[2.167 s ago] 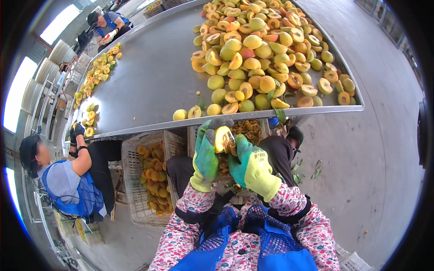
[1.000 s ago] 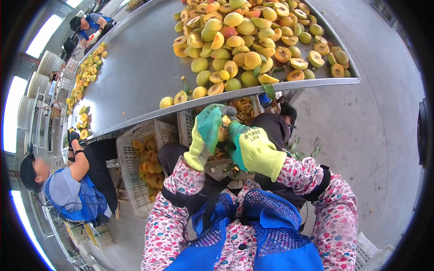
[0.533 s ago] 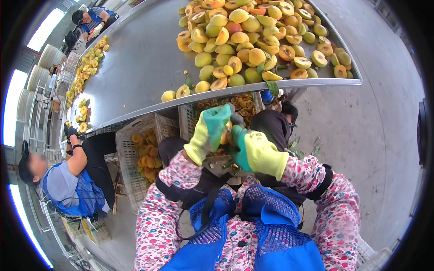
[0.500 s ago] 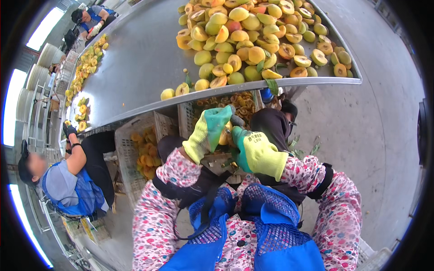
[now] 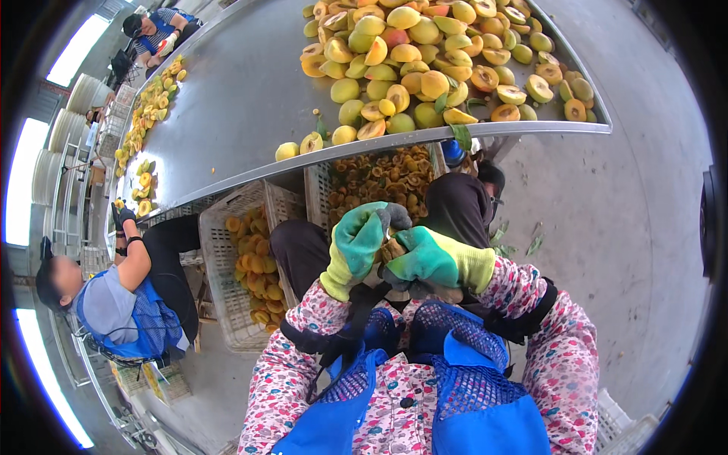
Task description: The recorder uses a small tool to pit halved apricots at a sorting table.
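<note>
Green gloves, my right hand pinching a small brown thing; my left hand curled beside it, can't tell its grip; cut fruit, twelve o'clock

Green leaves lie on the grey floor.

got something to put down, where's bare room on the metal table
Across the middle of the metal table, between the fruit row by its left edge and the big fruit pile on the right. The pile's end is crowded down to the near rim.
</note>
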### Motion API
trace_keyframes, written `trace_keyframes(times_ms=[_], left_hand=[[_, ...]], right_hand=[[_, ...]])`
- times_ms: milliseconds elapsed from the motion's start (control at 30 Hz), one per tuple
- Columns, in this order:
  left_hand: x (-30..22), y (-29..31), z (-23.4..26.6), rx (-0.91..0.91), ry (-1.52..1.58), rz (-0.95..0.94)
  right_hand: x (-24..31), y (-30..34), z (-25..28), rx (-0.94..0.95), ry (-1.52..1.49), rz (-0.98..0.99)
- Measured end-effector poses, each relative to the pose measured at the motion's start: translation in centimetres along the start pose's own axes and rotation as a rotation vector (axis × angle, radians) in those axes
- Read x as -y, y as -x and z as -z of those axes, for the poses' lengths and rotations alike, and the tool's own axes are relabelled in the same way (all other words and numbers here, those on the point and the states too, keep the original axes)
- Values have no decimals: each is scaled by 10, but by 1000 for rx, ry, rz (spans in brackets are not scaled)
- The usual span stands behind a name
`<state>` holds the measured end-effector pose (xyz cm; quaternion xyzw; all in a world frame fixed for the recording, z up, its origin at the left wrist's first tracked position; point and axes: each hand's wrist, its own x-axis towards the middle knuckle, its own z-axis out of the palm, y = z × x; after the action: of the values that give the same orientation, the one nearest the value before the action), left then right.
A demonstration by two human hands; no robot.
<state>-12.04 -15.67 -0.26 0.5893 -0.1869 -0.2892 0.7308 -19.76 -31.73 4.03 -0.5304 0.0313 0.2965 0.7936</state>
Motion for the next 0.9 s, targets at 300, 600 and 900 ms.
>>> trace_keyframes(times_ms=[300, 600, 900], left_hand=[[-46, 4, 11, 179, -267, -37], [7, 21, 8, -54, -43, -202], [15, 34, 26, 1, 132, 104]], right_hand=[[28, 6, -13, 78, 155, -7], [0, -4, -19, 29, 147, -123], [-4, -7, -22, 109, 266, -107]])
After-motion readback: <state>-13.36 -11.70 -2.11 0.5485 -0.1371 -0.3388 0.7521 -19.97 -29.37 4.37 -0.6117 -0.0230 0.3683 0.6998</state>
